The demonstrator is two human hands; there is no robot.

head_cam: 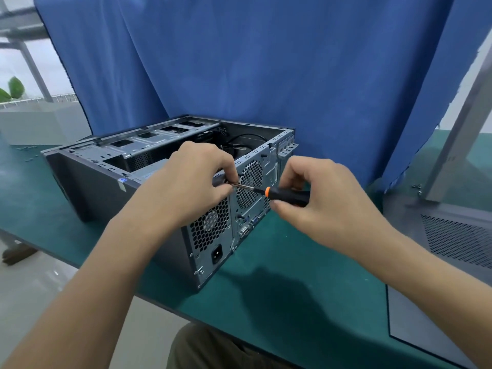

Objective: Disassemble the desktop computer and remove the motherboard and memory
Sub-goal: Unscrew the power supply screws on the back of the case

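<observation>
Head view: screwdriver (pixel 288 197) gripped by right hand (pixel 322 201); shaft, pinched by left hand (pixel 191 182), is aimed left at the desktop computer (pixel 90 187)'s rear edge.

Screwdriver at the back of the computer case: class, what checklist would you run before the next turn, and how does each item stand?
1. The right hand grips the screwdriver by its handle: ok.
2. The left hand pinches the shaft near the tip: ok.
3. Tip seated in a screw: cannot tell, the left hand hides it.
4. The power socket is empty, no cable: ok.
5. The computer case lies flat on the table: ok.
</observation>
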